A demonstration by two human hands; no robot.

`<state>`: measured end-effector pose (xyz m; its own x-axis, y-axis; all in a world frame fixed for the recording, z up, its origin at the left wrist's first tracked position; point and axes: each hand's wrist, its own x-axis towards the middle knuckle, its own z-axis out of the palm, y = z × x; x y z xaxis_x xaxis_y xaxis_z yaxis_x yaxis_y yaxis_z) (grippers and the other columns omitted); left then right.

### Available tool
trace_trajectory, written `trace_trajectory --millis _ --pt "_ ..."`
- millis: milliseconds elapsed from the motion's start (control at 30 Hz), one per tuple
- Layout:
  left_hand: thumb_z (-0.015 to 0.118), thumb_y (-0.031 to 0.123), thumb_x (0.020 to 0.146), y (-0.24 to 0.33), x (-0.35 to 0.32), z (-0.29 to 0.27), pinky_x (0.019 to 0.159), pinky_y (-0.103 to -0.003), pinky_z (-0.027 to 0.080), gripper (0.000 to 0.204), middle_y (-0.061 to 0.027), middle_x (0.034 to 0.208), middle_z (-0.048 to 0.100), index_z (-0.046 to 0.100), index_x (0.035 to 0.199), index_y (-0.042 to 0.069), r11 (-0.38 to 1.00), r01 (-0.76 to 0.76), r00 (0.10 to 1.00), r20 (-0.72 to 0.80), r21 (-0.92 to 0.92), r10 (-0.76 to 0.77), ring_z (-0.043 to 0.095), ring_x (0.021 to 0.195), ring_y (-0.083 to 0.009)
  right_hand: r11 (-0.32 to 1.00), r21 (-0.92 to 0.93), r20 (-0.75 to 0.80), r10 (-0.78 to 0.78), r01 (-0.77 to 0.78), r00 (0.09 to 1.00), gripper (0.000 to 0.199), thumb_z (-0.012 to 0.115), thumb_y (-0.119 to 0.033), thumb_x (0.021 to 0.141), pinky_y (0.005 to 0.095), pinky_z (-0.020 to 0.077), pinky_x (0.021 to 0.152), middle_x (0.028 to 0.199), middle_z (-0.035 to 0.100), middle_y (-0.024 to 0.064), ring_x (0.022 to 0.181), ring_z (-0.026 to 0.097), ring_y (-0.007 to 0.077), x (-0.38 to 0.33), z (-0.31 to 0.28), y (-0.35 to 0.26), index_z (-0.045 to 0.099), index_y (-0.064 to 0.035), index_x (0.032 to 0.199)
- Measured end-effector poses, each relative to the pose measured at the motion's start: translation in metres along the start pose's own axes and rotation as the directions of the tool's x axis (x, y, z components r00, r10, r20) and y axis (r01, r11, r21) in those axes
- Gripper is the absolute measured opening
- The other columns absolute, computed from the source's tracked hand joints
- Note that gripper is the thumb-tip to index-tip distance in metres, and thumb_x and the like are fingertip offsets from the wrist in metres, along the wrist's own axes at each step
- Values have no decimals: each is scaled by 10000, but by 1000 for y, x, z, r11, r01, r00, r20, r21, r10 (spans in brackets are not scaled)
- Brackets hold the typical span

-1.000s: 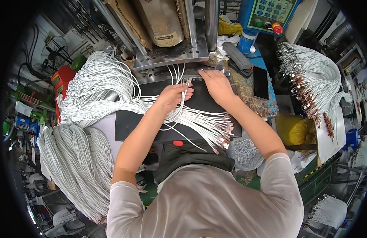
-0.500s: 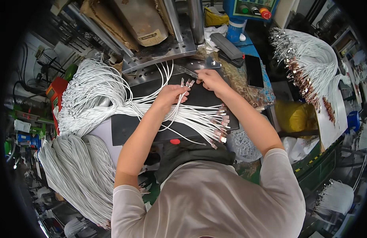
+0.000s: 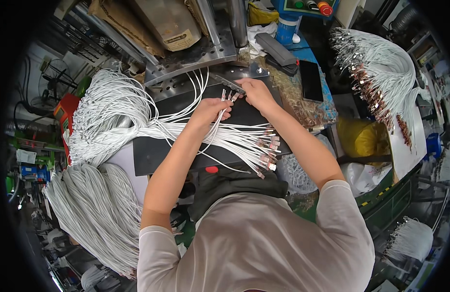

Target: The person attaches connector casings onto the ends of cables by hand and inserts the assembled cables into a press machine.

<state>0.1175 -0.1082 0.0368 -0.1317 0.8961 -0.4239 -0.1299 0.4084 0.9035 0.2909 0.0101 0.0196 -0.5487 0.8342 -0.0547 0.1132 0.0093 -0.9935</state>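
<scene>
While both hands (image 3: pixel 234 100) pinch cable ends (image 3: pixel 227 95), bundles crowd the black mat's (image 3: pixel 152 153) edges.

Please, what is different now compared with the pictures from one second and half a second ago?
Both hands moved forward toward the grey metal press plate. The left hand now pinches several thin white cables with metal plugs; the right hand rests beside them at a narrow dark metal fixture. The camera also tilted, so the scene shifted. The big white cable bundle, the black mat and the black phone stayed put.
</scene>
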Motion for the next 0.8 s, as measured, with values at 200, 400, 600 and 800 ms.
trace_trajectory --millis 200,400,600,800 --pt "728 207 996 -2 -3 5 724 -230 528 201 -17 881 703 730 1050 14 998 -38 999 33 -53 40 658 763 -93 968 -226 -24 -117 108 993 374 569 -241 937 345 553 823 933 775 134 848 735 240 -4 5 8 761 -12 1163" --pt "707 245 1015 2 -4 -7 710 -241 503 242 4 880 699 753 1091 20 999 32 999 6 -27 -32 620 740 -84 986 -152 83 -61 73 995 413 678 -288 853 348 547 820 909 768 145 847 732 248 7 -12 11 765 -21 1156" --pt "705 267 1007 5 0 -8 703 -229 485 265 32 866 682 770 1117 35 998 59 994 87 26 -61 613 738 -84 931 -337 156 -94 143 983 458 697 -305 844 362 555 836 966 773 186 889 744 267 2 -13 12 760 -33 1207" --pt "706 230 989 8 -4 -9 611 -221 434 242 38 816 640 777 1113 34 997 48 999 -3 -54 -48 569 657 -73 963 -252 211 -40 94 977 554 823 -430 837 340 559 818 983 787 149 857 744 221 1 -25 -1 762 -24 1209"
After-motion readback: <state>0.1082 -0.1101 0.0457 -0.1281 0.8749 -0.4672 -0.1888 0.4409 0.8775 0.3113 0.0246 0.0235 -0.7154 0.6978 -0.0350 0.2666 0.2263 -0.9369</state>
